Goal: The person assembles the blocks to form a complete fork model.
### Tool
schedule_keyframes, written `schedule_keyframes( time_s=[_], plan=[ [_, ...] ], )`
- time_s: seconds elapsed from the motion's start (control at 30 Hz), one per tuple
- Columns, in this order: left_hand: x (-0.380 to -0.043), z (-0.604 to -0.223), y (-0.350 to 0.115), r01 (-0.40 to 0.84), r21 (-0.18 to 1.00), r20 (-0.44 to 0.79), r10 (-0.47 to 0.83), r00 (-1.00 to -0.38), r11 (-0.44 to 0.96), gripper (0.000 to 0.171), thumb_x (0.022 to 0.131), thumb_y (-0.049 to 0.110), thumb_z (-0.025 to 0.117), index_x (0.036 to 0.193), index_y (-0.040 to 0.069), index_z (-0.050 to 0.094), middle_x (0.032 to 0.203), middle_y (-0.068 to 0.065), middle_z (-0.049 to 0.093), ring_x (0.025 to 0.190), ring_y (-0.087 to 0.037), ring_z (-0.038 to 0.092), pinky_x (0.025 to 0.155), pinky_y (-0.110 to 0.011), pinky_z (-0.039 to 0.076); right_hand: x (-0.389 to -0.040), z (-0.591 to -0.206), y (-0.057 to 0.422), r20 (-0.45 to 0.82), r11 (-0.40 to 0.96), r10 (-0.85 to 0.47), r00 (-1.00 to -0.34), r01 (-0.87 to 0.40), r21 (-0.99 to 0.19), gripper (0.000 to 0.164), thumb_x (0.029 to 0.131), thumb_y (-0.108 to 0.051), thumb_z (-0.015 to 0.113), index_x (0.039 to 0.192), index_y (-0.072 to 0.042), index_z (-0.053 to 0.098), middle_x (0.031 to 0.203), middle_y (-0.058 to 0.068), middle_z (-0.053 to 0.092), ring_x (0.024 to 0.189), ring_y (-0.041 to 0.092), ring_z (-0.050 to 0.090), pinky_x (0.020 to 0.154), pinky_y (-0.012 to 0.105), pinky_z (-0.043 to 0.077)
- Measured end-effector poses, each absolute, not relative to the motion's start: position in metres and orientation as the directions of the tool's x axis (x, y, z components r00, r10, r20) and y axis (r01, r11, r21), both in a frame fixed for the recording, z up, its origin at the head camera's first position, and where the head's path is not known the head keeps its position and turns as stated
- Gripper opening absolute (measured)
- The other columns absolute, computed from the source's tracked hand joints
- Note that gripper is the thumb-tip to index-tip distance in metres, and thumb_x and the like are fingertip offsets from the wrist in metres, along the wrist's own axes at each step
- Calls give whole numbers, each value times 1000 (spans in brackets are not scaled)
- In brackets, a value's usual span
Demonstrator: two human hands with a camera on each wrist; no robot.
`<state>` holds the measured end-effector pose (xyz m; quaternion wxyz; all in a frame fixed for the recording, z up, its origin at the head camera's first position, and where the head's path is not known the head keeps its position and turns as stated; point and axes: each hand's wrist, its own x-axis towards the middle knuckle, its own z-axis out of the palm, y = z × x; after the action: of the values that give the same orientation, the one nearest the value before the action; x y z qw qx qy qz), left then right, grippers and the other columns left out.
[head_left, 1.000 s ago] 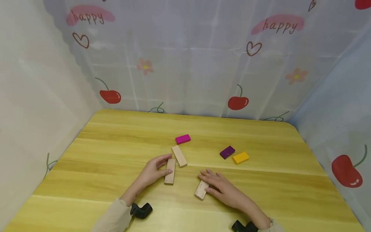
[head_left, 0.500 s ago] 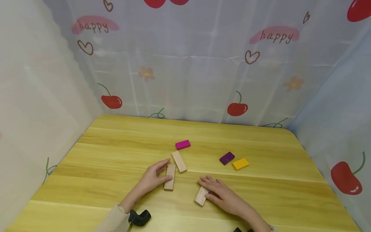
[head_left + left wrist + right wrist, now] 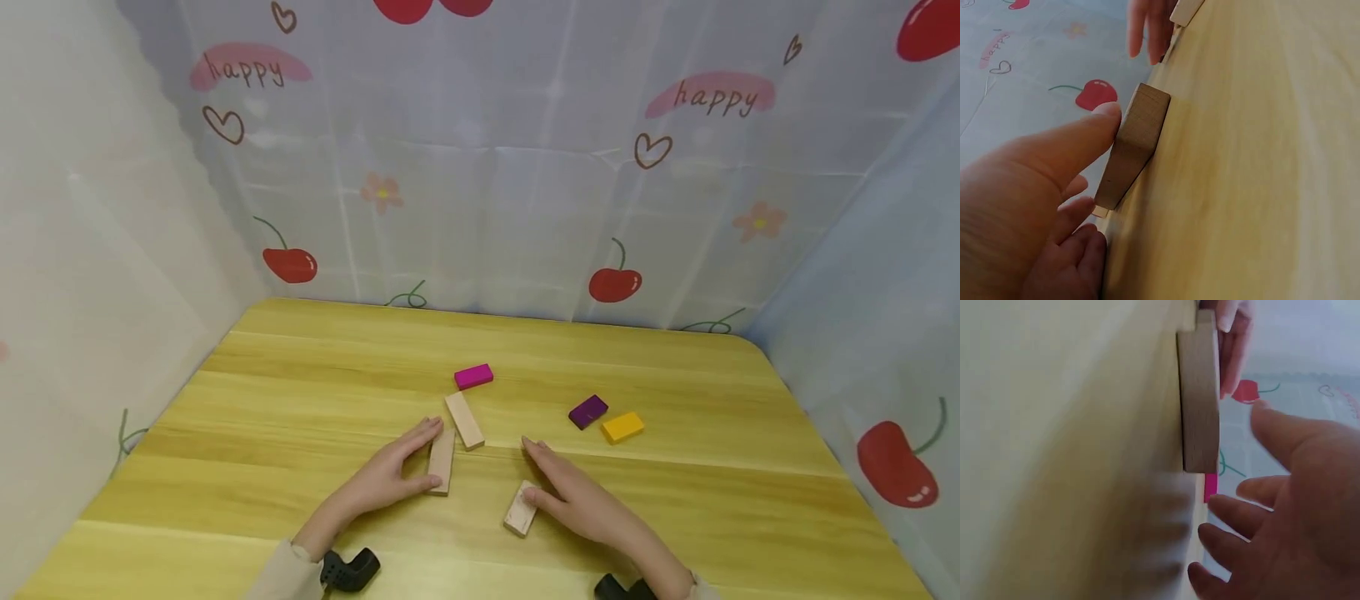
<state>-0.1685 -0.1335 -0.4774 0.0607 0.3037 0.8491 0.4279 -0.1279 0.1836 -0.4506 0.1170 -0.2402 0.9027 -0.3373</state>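
Three plain wooden blocks lie flat on the table. My left hand [image 3: 386,477] is beside the left wooden block [image 3: 442,463]; its fingers reach along the far end and the thumb tip overlaps the near end. From the left wrist, the thumb tip is right at the top edge of that block [image 3: 1140,128]. My right hand [image 3: 585,500] is above and to the right of the right wooden block [image 3: 517,512], fingers extended. In the right wrist view those fingers are spread apart from the block [image 3: 1200,406]. The middle wooden block [image 3: 465,422] lies just beyond the left one.
Beyond the middle block lies a magenta block [image 3: 474,377]. Farther right, a purple block [image 3: 588,412] and a yellow block [image 3: 622,428] lie close together. A printed curtain [image 3: 480,208] surrounds the back and sides of the wooden table [image 3: 315,367].
My right fingers have lifted off the right block and straightened. The left hand has shifted slightly left with its fingers straighter, and the left block has turned slightly. The head view tilted up.
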Motion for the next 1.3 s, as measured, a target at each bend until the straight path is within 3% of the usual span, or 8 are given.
schedule_keyframes(
  time_s=[0.13, 0.4, 0.63, 0.87, 1.13, 1.3],
  plan=[
    [-167, -478, -135, 488, 743, 167, 579, -798, 459, 67, 88, 38, 64, 143, 8, 41, 151, -9, 24, 138, -26, 17, 106, -49, 21, -142, -442, 168, -15, 643, -496, -868, -357, -677, 62, 98, -37, 49, 148, -8, 27, 149, 15, 27, 136, 32, 21, 105, 52, 21],
    [-166, -477, -133, 508, 727, 187, 578, -794, 462, 62, 90, 38, 62, 141, 9, 44, 150, -13, 26, 137, -31, 19, 105, -53, 22, -177, -431, 140, 31, 623, -524, -851, -408, -668, 59, 96, -32, 54, 141, 2, 37, 140, 19, 40, 128, 33, 37, 103, 47, 30],
    [-166, -474, -134, 492, 727, 159, 580, -799, 478, 62, 90, 39, 61, 141, 9, 43, 149, -14, 27, 137, -32, 18, 104, -55, 21, -189, -435, 123, -70, 672, -579, -812, -427, -605, 72, 94, -39, 55, 144, 6, 28, 148, 22, 25, 135, 40, 18, 107, 54, 14],
    [-165, -474, -134, 490, 723, 146, 585, -798, 487, 62, 91, 40, 59, 142, 10, 41, 149, -13, 28, 138, -30, 16, 104, -56, 19, -191, -439, 111, -65, 756, -550, -832, -464, -462, 75, 91, -43, 58, 144, 2, 32, 148, 22, 25, 135, 42, 17, 105, 59, 13],
    [-165, -475, -133, 487, 722, 144, 582, -800, 491, 62, 91, 39, 60, 142, 10, 42, 149, -13, 28, 138, -29, 16, 105, -55, 19, -192, -440, 99, -10, 829, -486, -874, -457, -324, 67, 88, -46, 61, 137, -2, 47, 141, 19, 40, 129, 41, 32, 102, 60, 20],
    [-166, -475, -133, 483, 723, 139, 579, -803, 495, 62, 91, 41, 59, 143, 11, 41, 148, -13, 29, 138, -29, 16, 105, -55, 19, -194, -441, 98, 65, 858, -443, -894, -444, -259, 47, 88, -36, 66, 121, -2, 62, 130, 18, 52, 121, 37, 45, 99, 58, 29]
  ],
)
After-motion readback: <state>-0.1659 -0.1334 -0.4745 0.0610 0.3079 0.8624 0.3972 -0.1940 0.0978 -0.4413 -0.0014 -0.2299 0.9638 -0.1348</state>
